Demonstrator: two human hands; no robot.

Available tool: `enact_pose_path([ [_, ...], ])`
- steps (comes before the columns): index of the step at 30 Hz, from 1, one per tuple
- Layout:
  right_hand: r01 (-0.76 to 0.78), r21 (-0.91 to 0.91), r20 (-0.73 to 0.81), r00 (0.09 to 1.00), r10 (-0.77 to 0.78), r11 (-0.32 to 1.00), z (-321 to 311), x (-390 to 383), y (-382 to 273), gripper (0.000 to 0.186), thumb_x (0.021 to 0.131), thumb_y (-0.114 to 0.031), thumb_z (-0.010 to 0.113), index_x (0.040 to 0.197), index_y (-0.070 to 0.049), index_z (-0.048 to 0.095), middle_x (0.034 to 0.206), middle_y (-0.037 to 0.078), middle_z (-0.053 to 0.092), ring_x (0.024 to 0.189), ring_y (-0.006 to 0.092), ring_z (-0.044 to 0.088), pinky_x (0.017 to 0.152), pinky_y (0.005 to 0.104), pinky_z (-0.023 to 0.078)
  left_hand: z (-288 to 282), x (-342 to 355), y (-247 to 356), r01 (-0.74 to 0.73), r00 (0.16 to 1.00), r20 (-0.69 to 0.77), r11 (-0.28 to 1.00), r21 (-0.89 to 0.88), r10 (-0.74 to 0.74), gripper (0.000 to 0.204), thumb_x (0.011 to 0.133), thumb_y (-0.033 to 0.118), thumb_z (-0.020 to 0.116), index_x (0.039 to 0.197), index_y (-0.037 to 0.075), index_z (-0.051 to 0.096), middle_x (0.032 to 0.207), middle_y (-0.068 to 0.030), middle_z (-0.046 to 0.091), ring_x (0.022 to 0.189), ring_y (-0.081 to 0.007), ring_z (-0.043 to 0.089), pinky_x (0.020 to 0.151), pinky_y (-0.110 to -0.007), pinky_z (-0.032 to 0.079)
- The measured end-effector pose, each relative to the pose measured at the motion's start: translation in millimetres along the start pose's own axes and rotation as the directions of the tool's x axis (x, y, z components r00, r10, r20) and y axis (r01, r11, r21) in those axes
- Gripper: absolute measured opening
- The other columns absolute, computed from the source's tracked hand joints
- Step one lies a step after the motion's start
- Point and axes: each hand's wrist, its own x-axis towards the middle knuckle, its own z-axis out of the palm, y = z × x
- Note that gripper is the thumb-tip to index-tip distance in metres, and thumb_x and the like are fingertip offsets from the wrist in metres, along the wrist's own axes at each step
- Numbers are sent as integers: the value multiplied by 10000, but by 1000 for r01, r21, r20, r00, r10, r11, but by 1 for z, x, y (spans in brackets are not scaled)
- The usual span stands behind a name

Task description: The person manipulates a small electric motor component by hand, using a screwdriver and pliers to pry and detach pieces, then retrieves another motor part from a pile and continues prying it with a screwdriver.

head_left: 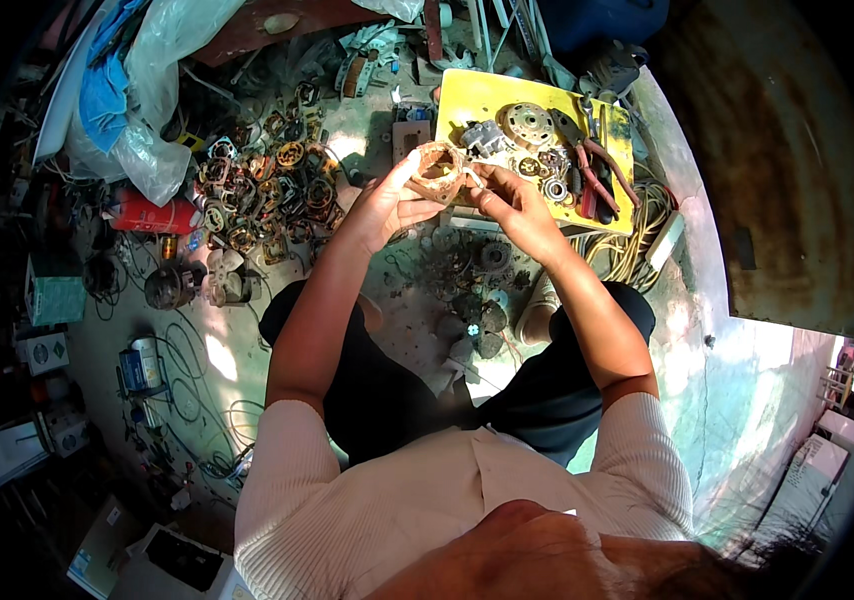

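Apparently for steadiness, the left grip (387, 208) clasps the ring (438, 189) while the right grip (517, 205) pinches its edge.

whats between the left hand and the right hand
A brown, hollow ring-shaped part, held in the fingers of the left hand, lies between it and the right hand; the head view shows this.

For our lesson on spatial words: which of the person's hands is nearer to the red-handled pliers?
Right. The right hand is a little to the left of the red-handled pliers; the left hand is farther left, holding the ring-shaped part.
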Motion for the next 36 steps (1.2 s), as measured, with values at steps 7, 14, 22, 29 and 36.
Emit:
enact_pose_path([
  [7,2,-6,-20,1000,-2,1000,5,-4,-8,390,983,-107,517,1325,75,472,1185,116,627,1093,159,598,956,286,465,-1,0,-1,2,1000,-22,999,41,-1,602,957,535,491,1373,101,478,1205,-78,639,971,-168,680,898,-336,540],
  [14,68,110,22,997,-71,992,-2,5,13,341,1016,-119,482,1310,53,500,1150,74,627,1012,121,605,927,273,502,0,-1,0,-19,998,-52,998,60,22,670,922,597,503,1354,86,507,1181,-120,645,975,-201,671,942,-368,500],
  [22,136,-8,8,991,-136,991,-4,6,15,303,1021,-154,487,1244,39,555,1084,64,644,978,132,630,895,285,520,1,-6,3,7,998,-66,998,65,-3,660,909,624,508,1301,95,558,1103,-91,678,881,-131,668,881,-318,523],
  [29,191,-266,1,980,-198,945,-3,3,8,271,1025,-155,476,1184,40,578,1022,75,668,937,129,653,850,271,515,-8,-2,-1,4,999,-47,997,82,0,627,909,615,510,1262,102,584,1063,-51,685,806,-100,651,864,-302,524],
  [36,257,-388,6,961,-276,885,-2,-3,-7,155,983,-78,492,1038,-9,620,853,114,684,835,186,686,761,305,521,-11,1,-2,72,997,4,996,48,-73,629,905,626,506,1267,113,547,1072,-33,655,791,-93,621,913,-358,509],
])
